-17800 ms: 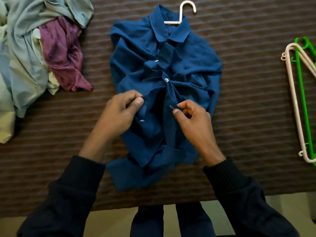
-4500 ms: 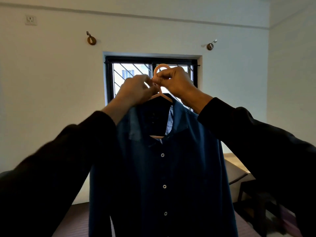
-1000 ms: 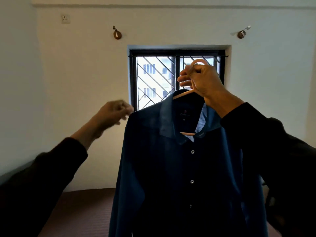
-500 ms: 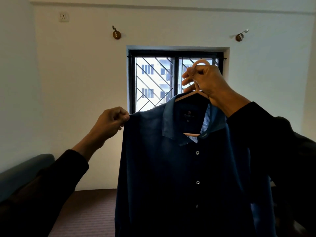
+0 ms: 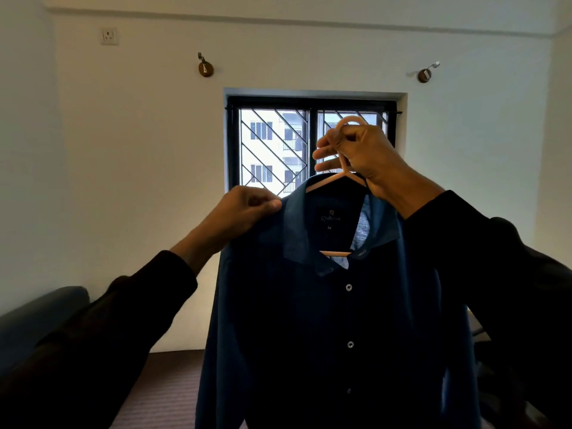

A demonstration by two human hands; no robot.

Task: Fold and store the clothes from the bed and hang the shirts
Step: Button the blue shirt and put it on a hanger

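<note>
A dark blue buttoned shirt (image 5: 328, 320) hangs on a pale plastic hanger (image 5: 335, 176), held up at eye level in front of the window. My right hand (image 5: 359, 156) grips the hanger just under its hook. My left hand (image 5: 247, 209) pinches the shirt's left shoulder seam beside the collar. The lower part of the shirt runs out of the frame.
A barred window (image 5: 309, 144) sits in the white wall behind the shirt. Two wall hooks, one hook (image 5: 205, 68) left and another hook (image 5: 425, 74) right, are above it. A brown striped bed cover (image 5: 167, 391) lies below, a dark headboard (image 5: 40, 317) at the left.
My left hand has slid along the shoulder from the sleeve end toward the collar. The shirt and my right hand have shifted slightly left and lower in view.
</note>
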